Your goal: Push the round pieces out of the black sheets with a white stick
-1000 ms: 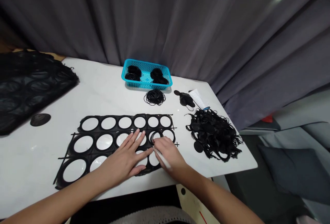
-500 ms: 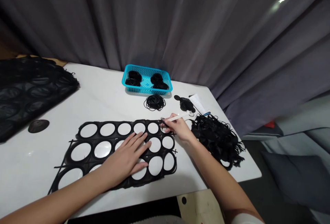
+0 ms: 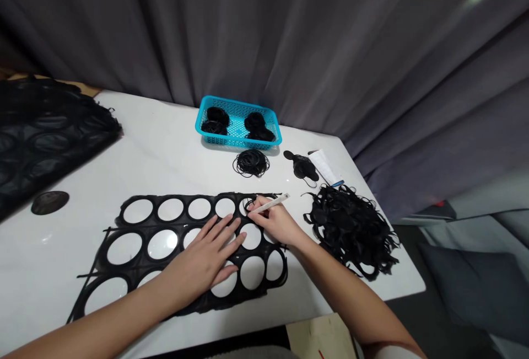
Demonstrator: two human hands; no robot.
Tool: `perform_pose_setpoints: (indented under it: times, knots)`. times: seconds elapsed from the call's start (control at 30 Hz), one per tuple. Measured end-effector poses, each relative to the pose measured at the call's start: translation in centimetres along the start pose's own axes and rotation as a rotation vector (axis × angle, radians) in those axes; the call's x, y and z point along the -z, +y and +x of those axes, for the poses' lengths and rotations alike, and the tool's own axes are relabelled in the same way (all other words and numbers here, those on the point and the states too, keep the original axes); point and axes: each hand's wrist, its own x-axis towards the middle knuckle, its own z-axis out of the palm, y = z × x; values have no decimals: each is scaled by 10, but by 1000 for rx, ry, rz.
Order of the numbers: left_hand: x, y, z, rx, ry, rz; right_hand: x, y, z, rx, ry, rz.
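A thin black sheet (image 3: 157, 219) with rows of large round holes lies flat on the white table. My left hand (image 3: 210, 251) rests palm down on its middle, fingers spread. Near the sheet's upper right corner, my right hand (image 3: 275, 221) is closed around a slim white pen-like tool (image 3: 270, 203), which slants up to the right. The tool's tip is hidden by the fingers. A thin black loop shows at the fingertips, over a hole in the top row; I cannot tell whether the fingers grip it.
Behind the sheet stands a blue basket (image 3: 238, 142) holding black bundles, with a pile of thin black rings (image 3: 251, 162) before it. Black discs (image 3: 303, 167) and a white paper strip (image 3: 324, 166) lie right, above a heap of black scraps (image 3: 351, 226). More black sheeting (image 3: 49, 138) lies left.
My right hand has moved left along the top row, from the last hole to the one beside it, with the white tool. My left hand stays on the sheet. The view has shifted slightly.
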Motion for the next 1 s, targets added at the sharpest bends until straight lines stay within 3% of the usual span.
perform_pose_setpoints:
  times: [0.37,0.57,0.67,0.73,0.8,0.83,0.9,1.0]
  knots:
    - [-2,1,0,4,-8,10,1,-1,1,10,5,-56]
    - [-2,1,0,9,-4,7,-12,-3,-8,294,5,-356]
    - [-2,1,-1,43,-22,2,-5,0,-3,417,25,-508]
    - [-1,1,-1,50,-40,5,15,3,8,381,225,-510]
    - [1,1,-1,43,-50,4,43,6,19,244,512,-440]
    - [2,1,0,41,-50,1,56,8,24,184,589,-410]
    - [5,1,1,39,-49,-12,75,10,31,72,642,-304]
    - [11,0,1,38,-43,-45,73,8,33,-70,502,74]
